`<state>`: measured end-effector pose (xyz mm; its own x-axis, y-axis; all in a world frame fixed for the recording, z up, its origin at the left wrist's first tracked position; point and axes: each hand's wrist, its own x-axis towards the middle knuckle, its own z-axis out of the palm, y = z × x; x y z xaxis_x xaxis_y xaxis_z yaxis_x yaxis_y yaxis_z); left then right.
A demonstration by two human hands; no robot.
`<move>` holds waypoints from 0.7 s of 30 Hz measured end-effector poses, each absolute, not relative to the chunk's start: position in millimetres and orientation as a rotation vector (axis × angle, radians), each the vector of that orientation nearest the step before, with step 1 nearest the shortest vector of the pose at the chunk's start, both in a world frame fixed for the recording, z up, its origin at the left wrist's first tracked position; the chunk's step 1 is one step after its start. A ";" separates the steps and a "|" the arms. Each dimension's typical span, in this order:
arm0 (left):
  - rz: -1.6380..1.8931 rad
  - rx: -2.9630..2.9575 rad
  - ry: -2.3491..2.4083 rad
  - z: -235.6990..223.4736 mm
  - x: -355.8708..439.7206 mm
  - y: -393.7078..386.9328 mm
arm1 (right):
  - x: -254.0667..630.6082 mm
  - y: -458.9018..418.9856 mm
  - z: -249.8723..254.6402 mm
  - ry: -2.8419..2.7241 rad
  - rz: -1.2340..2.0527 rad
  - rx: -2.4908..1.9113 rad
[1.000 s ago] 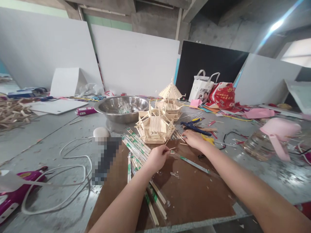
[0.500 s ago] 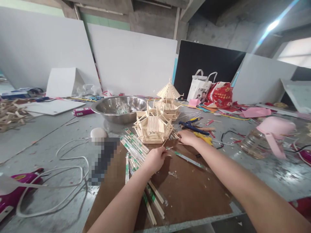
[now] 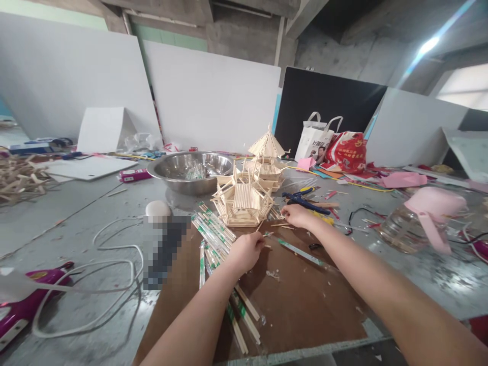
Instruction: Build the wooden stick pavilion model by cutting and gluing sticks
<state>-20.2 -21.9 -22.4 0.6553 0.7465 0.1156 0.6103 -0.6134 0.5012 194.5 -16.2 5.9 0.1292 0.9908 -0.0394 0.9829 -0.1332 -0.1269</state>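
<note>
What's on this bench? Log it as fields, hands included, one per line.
Left hand: beside wrapped sticks; hold unclear
Right hand: by loose sticks; hold unclear
Front model: built of sticks
Rear model: sticks, pointed roof
Left of rear model: basin
Beyond right hand: blue tool
Far right: jug
Under wrapped sticks: board

Short pale sticks (image 3: 276,214); loose, lying flat; beside upright stick model (image 3: 244,206)

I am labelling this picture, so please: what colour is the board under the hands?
The board is brown, best seen in the head view.
</note>
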 end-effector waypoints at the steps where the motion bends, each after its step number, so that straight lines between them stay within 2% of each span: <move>1: 0.440 2.453 1.065 -22.9 -20.0 -21.7 | 194.4 -18.1 7.0 -2.015 0.168 -2.304; 21: 0.576 2.280 0.960 -20.1 -21.5 -17.9 | 171.8 -60.1 -13.8 -1.799 -0.027 -2.143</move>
<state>-21.5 -17.9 -20.1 0.6456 0.7474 0.1572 0.4910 -0.5638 0.6641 171.8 -60.1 -13.8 0.1973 0.9528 0.2307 0.9594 -0.1393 -0.2454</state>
